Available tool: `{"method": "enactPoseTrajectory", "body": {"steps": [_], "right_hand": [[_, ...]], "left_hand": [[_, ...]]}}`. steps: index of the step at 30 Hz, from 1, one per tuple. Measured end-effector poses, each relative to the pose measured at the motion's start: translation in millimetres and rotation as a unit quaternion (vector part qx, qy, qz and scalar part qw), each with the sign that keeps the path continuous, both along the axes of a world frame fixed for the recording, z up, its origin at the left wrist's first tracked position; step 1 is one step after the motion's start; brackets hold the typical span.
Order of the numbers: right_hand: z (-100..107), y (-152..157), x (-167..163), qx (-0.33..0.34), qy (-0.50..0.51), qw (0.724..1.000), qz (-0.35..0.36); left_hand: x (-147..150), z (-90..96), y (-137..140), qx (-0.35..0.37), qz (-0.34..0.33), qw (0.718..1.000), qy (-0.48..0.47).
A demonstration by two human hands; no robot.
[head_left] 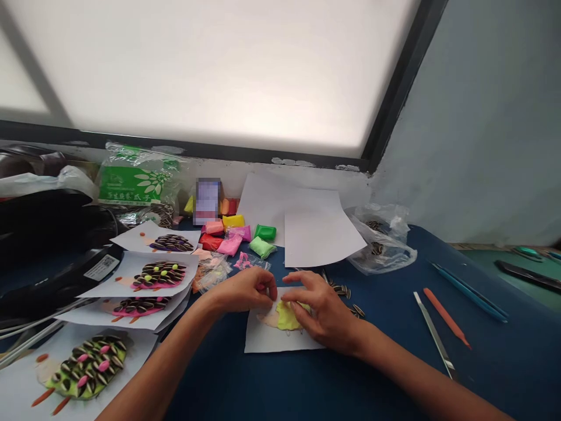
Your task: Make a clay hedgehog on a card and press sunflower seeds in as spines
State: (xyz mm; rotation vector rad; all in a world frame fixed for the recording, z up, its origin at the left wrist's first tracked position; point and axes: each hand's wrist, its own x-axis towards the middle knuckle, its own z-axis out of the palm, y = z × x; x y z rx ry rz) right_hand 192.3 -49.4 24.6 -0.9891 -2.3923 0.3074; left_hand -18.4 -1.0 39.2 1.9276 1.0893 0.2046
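Note:
A white sheet of paper (267, 342) lies on the blue tabletop, bearing a hedgehog shape with a peach clay head (269, 316) and a flattened yellow clay body (287, 317). My left hand (248, 290) is over the sheet's upper left edge, its fingers curled together near the head; what they hold, if anything, is hidden. Over the right part of the yellow clay rests my right hand (322, 313), fingers apart, thumb and fingertips at the clay. Loose striped sunflower seeds (340, 290) lie just beyond the right hand.
Finished seed hedgehogs on paper (90, 365) are at left. Colourful clay packets (263, 248), a phone (207, 202) and a green seed bag (135, 184) stand behind. Blank sheets (319, 228) and a plastic bag of seeds (379, 242) sit farther back. A craft knife (433, 333), orange tool (447, 318) and blue tweezers (471, 292) lie right.

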Motion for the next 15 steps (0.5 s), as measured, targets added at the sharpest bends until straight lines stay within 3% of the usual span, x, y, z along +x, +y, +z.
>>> {"method": "enactPoseTrajectory", "body": {"steps": [7, 15], "right_hand": [[-8.3, -3.4, -0.4, 0.052, -0.074, 0.996, 0.009], [-3.7, -6.1, -0.9, 0.032, -0.062, 0.998, -0.001]], "left_hand": [[-0.5, -1.1, 0.0, 0.000, -0.001, 1.000, 0.003], [-0.6, -1.5, 1.0, -0.003, -0.007, 1.000, -0.005]]}}
